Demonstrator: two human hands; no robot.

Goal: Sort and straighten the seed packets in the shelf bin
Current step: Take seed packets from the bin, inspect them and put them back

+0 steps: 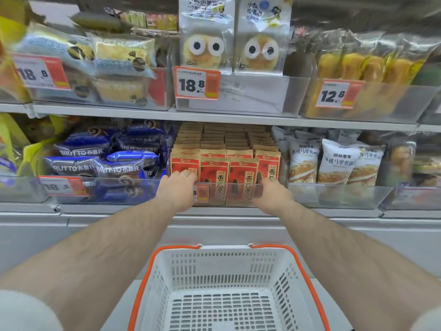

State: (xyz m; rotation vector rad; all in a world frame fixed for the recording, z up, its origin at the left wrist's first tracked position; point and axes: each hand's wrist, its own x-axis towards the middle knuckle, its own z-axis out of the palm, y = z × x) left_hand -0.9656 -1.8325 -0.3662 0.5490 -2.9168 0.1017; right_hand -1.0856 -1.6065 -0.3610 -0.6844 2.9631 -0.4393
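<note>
Red and gold seed packets [243, 170] stand in several rows inside a clear shelf bin [229, 194] on the middle shelf. My left hand [177, 189] reaches the bin's front left corner. Its fingers curl over the front rim and touch the leftmost front packet [185, 163]. At the front right corner my right hand [272, 195] hooks its fingers over the rim, beside the rightmost front packet [268, 163]. The front row stands upright, its packets slightly overlapping. An orange price tag [201, 193] on the bin's front wall is partly hidden by my left hand.
Blue snack bags [102, 161] fill the bin to the left and white bread packs [334, 163] the bin to the right. The upper shelf [233, 115] overhangs close above. A white basket with an orange rim [155, 263] sits below my forearms.
</note>
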